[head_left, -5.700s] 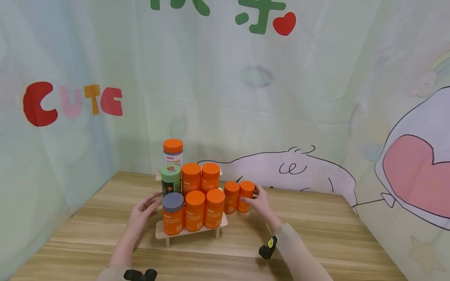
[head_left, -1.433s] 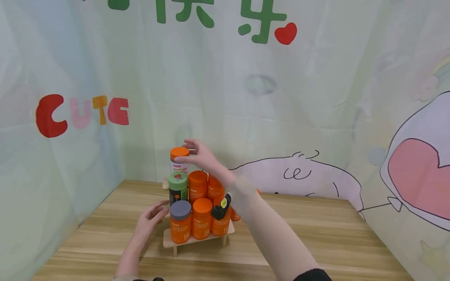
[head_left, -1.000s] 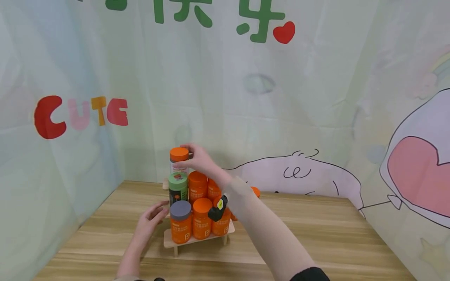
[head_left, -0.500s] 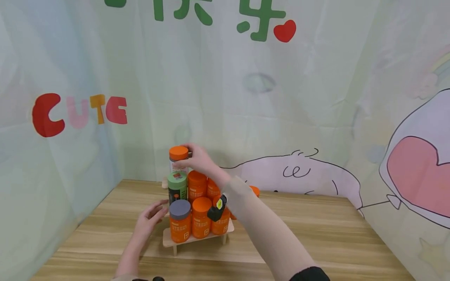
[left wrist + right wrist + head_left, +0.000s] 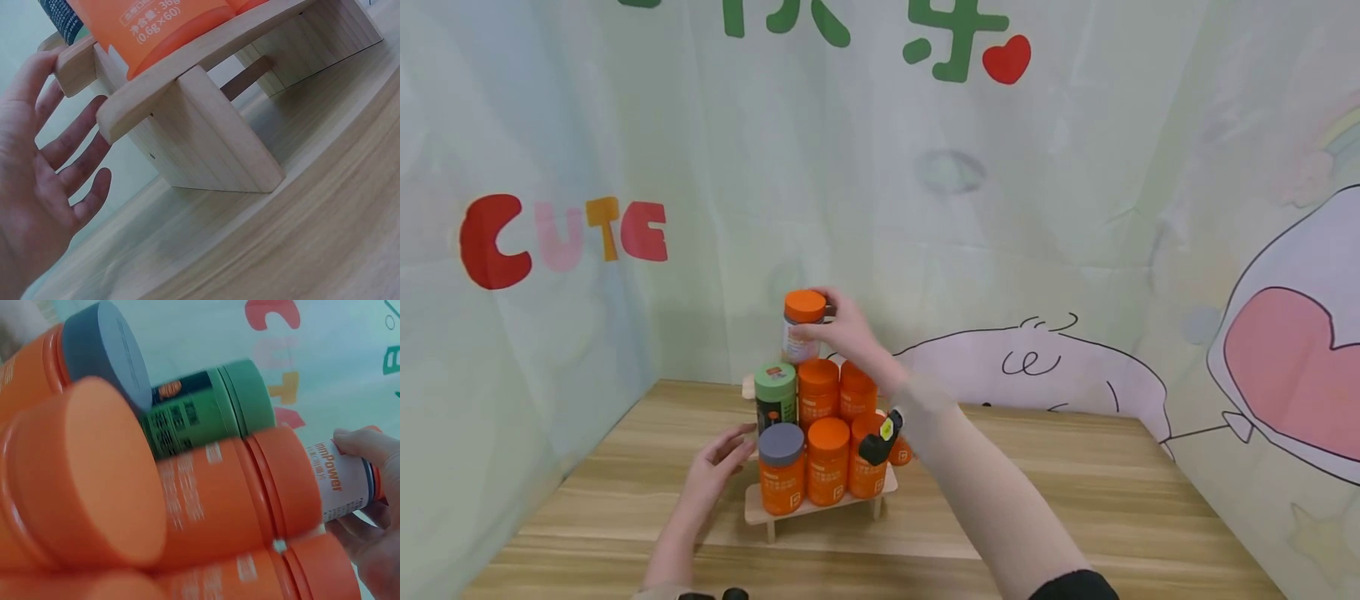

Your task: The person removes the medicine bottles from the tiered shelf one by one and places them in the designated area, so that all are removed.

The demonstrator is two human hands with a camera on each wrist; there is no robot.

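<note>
My right hand [image 5: 850, 329] grips a white-labelled jar with an orange lid [image 5: 805, 308] above the stand's back tier. In the right wrist view, my thumb and fingers wrap around that white jar [image 5: 337, 472]. At the left side of the stepped wooden stand [image 5: 822, 507], my left hand [image 5: 718, 462] has loosely bent fingers. The left wrist view shows its fingertips at the ends of the stand's shelves [image 5: 119, 119], holding no jar. A green-lidded jar [image 5: 776, 379] and two orange jars [image 5: 818, 387] form the middle row.
On the front tier are a grey-lidded orange jar [image 5: 782, 467] and two orange-lidded jars [image 5: 828, 462]. A small orange jar [image 5: 900, 452] right of the stand is mostly hidden by my right forearm. Printed cloth [image 5: 1037, 250] hangs behind the wooden table [image 5: 1060, 483].
My right hand has gone from the small orange jar at the right to the white-labelled jar at the back, then lifted it up and rightward. The left hand stays beside the stand.
</note>
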